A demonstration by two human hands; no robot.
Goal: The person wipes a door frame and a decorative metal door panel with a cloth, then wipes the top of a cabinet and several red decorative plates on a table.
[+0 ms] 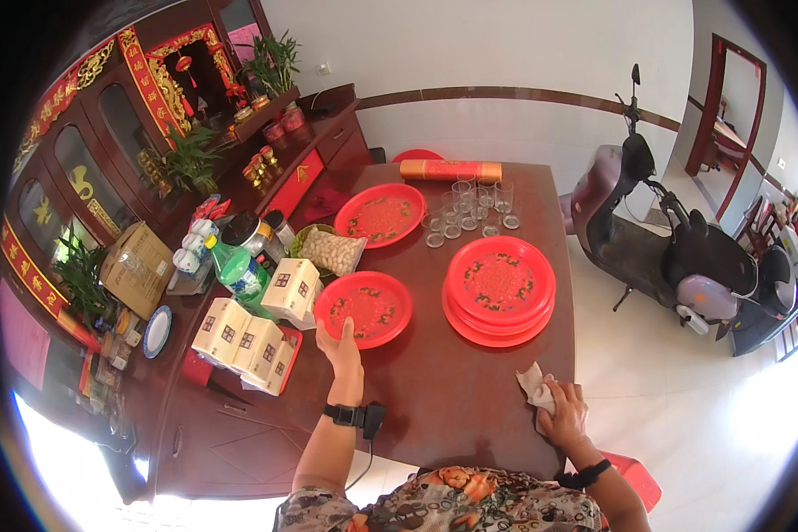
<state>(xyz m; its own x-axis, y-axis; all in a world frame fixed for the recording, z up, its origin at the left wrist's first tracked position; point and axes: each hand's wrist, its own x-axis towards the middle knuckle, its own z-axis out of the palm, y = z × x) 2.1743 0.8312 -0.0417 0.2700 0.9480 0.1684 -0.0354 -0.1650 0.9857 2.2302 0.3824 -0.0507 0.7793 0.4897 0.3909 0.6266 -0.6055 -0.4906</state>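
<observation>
My left hand (pixel 342 349) grips the near rim of a red plastic plate (pixel 366 309) with a printed floral pattern, the thumb lying over its edge. In my right hand (pixel 564 412) is a crumpled whitish cloth or tissue (pixel 537 389), close to the right edge of the brown wooden table (pixel 452 399). Ahead of that hand stands a stack of red patterned plates (pixel 499 282). Another red plate (pixel 380 214) lies farther back, beside a bag of peanuts (pixel 332 249). Whether the plate in my left hand touches the table, I cannot tell.
Several drinking glasses (pixel 469 206) stand behind the stack, before a red and gold roll (pixel 451 170). Left are tissue packs (pixel 243 342), a green bottle (pixel 239 272) and a cardboard box (pixel 136 269). A scooter (pixel 652 233) is parked at right; a red stool (pixel 632 475) sits near my right arm.
</observation>
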